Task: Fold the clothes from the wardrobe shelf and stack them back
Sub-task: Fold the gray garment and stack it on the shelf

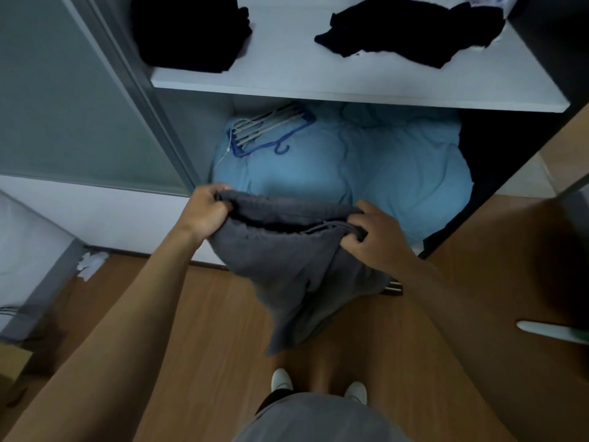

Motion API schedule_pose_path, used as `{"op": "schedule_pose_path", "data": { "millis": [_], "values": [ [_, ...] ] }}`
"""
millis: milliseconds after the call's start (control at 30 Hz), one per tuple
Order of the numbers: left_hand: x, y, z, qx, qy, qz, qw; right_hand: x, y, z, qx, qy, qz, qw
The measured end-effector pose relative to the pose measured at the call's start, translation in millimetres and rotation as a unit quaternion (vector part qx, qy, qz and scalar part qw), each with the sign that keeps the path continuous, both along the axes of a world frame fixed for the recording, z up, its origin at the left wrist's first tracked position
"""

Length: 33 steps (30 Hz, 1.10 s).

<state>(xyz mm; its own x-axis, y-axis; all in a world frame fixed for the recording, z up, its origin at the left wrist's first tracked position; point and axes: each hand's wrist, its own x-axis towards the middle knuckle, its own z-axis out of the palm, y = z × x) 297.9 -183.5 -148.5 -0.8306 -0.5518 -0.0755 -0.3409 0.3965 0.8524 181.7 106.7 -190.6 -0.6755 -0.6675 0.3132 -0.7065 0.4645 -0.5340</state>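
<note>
Left hand [207,212] and right hand [379,237] are gripping the grey shorts [287,266] by the waistband; the dangling legs are risking a crooked fold.

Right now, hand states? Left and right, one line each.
Left hand: closed, gripping the waistband of the grey shorts.
Right hand: closed, gripping the other end of the waistband.

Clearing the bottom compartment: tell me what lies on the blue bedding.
A bundle of hangers lies on the blue bedding, toward its left rear. The grey garment covers its front edge, so anything there is hidden.
</note>
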Motion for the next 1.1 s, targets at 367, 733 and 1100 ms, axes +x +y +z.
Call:
{"op": "schedule_pose_path", "data": {
  "millis": [367, 733, 1100],
  "values": [
    [-22, 98, -27, -0.005, -0.089, -0.386, 0.918, 16, -12, 57, 0.117, -0.042, 0.061, 0.99],
    [-60, 128, -6, -0.097, -0.101, -0.337, 0.931, -6, 58, 58, 0.189, -0.264, 0.059, 0.944],
    [-60, 131, 12, 0.054, -0.165, -0.301, 0.938, -1, 71, 16, 0.174, -0.137, -0.07, 0.973]
  ]
}}
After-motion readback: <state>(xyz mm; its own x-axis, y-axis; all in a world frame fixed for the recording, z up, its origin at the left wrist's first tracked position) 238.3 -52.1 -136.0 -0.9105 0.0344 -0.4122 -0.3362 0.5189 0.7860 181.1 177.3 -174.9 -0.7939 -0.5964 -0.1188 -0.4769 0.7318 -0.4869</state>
